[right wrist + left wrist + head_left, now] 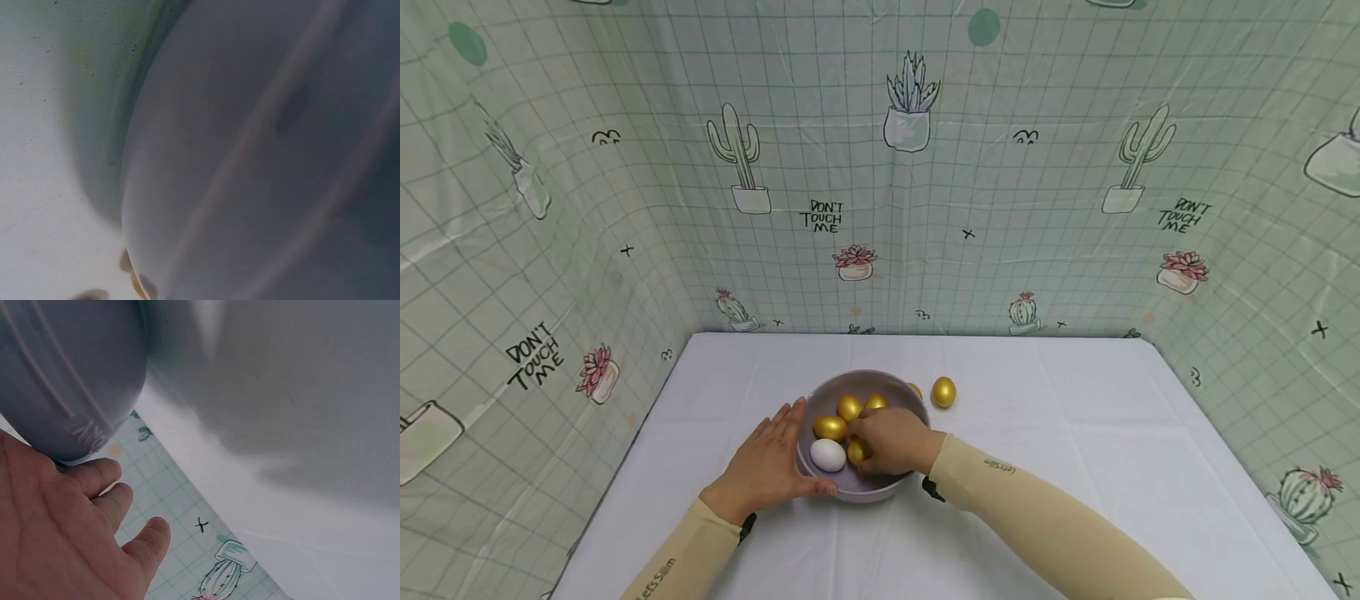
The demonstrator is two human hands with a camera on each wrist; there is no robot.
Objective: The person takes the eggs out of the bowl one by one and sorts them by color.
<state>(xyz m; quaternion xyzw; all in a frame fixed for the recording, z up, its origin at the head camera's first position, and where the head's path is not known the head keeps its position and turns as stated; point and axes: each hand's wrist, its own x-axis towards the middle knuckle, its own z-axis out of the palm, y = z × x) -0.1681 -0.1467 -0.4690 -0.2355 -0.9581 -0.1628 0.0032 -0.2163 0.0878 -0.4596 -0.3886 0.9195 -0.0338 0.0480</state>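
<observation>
A mauve-grey bowl (867,497) stands on the white table, holding one white egg (828,455) and several golden eggs (830,428). My right hand (891,440) reaches inside over the right rim, its curled fingers gripping a golden egg (858,451) beside the white one. Against the left side of the bowl lies my left hand (767,467), fingers extended and thumb along the front. The left wrist view has the bowl's outer wall (75,369) above the left palm (62,525). Only the bowl's outside (237,162) fills the right wrist view; the right hand is out of sight there.
Outside the bowl, behind its right rim, a golden egg (944,392) lies on the white tablecloth (1045,417). Another golden egg (915,389) is partly hidden by the rim. Patterned cloth walls (940,275) border the table at the back and both sides.
</observation>
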